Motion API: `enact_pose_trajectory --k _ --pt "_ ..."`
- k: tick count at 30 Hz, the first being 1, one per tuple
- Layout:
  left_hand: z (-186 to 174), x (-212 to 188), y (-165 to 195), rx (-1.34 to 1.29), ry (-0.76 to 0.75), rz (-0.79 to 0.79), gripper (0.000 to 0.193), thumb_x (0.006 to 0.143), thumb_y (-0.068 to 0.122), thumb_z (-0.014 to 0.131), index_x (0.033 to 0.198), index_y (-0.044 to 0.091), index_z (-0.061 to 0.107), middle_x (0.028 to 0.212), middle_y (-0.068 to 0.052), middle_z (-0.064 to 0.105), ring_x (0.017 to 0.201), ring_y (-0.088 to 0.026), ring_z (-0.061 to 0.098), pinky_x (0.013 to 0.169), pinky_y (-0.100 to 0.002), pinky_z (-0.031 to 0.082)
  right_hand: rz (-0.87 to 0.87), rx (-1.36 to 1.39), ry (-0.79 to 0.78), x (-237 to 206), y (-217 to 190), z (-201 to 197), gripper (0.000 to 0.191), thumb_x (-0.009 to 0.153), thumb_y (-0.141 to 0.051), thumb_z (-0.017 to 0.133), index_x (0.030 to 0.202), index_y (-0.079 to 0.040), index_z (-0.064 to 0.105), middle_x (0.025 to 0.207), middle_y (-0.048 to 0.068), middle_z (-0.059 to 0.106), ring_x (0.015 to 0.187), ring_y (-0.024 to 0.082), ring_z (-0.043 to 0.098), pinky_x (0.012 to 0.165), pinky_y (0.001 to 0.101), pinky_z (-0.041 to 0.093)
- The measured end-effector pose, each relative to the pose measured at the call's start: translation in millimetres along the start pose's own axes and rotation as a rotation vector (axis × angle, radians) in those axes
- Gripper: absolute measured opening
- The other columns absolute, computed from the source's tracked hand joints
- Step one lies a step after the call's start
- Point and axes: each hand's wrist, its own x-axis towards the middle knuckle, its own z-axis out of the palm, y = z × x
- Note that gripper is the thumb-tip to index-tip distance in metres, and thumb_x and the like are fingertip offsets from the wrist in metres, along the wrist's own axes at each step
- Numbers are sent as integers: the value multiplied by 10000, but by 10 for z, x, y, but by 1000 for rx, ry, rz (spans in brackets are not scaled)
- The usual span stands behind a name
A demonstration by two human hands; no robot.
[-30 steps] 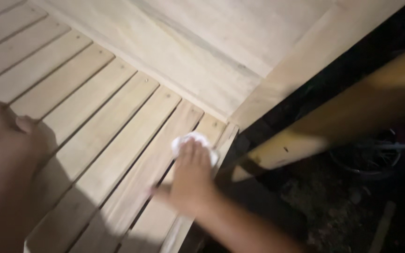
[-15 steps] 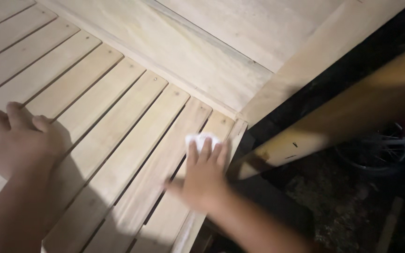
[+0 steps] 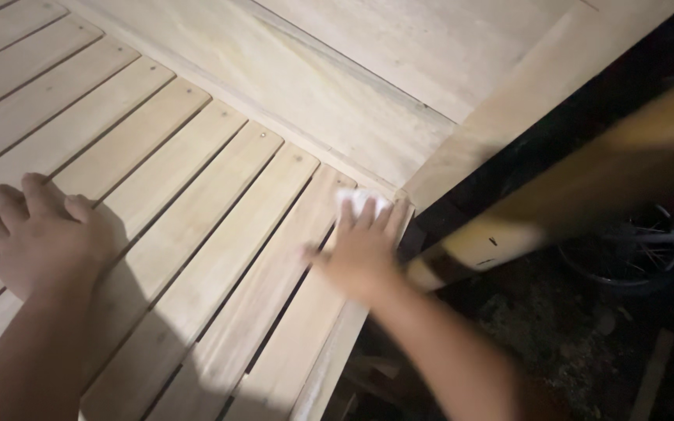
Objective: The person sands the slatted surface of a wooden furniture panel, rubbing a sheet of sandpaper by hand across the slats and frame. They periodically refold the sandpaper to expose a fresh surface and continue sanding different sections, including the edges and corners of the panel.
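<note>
My right hand (image 3: 364, 248) presses a small white pad (image 3: 359, 199) flat against the outermost pale wooden slat (image 3: 290, 343), close to the corner where the slats meet a broad wooden panel (image 3: 313, 86). The pad shows only past my fingertips. My left hand (image 3: 37, 234) lies palm down on the slats at the left, fingers spread a little, holding nothing.
A slanted wooden beam (image 3: 587, 187) crosses the dark area at the right, beyond the frame's edge. Below it lie dark ground and a round wire object (image 3: 626, 249). Narrow gaps run between the slats.
My right hand and the white pad have slid up along the outer slat toward the corner. The view has shifted, and my left hand now sits further into frame.
</note>
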Motion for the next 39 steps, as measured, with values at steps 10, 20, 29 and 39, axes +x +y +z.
enact_pose_trajectory --k 10,20,29,39 --pt "0 -16 -32 4 23 27 673 1014 380 363 1596 44 347 1660 -255 256 1536 -417 132 1163 -641 80 -136 -78 -38 -300 -226 294 1190 885 -869 292 1546 90 44 1601 426 64 1475 637 76 1089 708 -135" --pt "-16 10 -66 -6 10 13 653 1014 385 366 1580 59 364 1654 -243 250 1539 -396 126 1173 -628 68 -141 -95 -117 -307 -213 417 1230 873 -889 279 1557 106 42 1586 427 44 1482 594 20 1145 655 -115" --pt "92 45 -204 -8 53 49 662 1008 402 366 1578 64 364 1651 -245 267 1519 -415 151 1146 -645 94 -61 136 4 222 -105 131 1229 848 -871 355 1579 51 1 1630 362 -26 1502 548 -29 1196 583 -28" --pt "31 -2 -231 9 98 103 619 1048 393 402 1552 36 432 1633 -283 314 1546 -434 191 1186 -639 115 -320 69 -165 -289 -338 317 1288 840 -863 487 1585 55 -26 1628 359 -103 1496 532 -154 1196 562 -49"
